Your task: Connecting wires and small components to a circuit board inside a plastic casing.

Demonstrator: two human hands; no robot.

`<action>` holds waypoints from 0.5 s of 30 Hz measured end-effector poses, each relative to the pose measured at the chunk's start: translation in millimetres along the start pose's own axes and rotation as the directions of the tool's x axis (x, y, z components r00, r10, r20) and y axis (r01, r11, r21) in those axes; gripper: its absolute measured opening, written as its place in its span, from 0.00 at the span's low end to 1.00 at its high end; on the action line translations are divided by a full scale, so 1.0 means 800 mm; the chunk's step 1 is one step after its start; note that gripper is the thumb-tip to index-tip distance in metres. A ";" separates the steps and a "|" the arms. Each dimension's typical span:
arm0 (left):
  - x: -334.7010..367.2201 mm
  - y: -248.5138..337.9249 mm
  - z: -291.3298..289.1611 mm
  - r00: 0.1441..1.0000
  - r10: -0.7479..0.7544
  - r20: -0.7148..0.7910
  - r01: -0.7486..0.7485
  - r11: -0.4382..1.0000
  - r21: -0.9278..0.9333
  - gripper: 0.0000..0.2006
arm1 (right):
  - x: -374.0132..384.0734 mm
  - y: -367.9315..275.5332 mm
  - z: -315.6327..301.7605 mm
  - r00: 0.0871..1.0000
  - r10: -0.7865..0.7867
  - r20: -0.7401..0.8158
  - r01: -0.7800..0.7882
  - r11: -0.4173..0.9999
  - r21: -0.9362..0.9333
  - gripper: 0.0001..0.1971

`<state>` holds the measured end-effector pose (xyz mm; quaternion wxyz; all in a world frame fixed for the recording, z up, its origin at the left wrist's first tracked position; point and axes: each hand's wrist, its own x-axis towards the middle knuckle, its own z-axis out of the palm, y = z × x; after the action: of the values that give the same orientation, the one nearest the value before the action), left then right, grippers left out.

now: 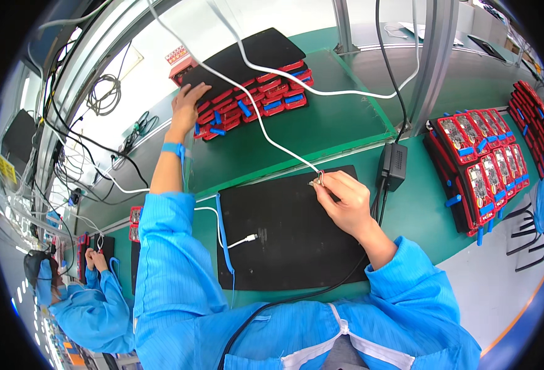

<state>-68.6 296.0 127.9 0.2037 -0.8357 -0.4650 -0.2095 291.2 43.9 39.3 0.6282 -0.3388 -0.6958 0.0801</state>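
Observation:
My left hand (186,111) reaches far forward, its fingers spread on the corner of a black sheet (247,58). Beneath that sheet are stacked rows of red-framed pieces (262,98) with blue tabs. A blue band (174,148) circles my left wrist. Over the black work mat (290,228), my right hand (348,200) pinches the end of a white cable (281,145) that hangs from above; a small metallic part shows at the fingertips. A second white cable's plug (250,238) lies on the mat, apart from both hands.
A black power adapter (393,165) with cords stands right of the mat. Stacked red-framed circuit boards (478,166) with blue tabs sit at the right. A metal post (435,68) rises behind. At the left, a co-worker in blue (93,311) handles a cable.

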 end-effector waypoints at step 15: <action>-0.065 0.226 -0.247 1.000 -0.024 -0.003 0.017 0.791 -0.611 0.13 | -0.010 0.010 0.004 0.995 0.076 0.057 -0.072 0.995 -0.064 0.04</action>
<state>30.8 66.7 237.5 -0.0768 -0.8504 -0.3805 -0.3551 291.3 46.3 27.6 0.5930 -0.3812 -0.7033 0.0920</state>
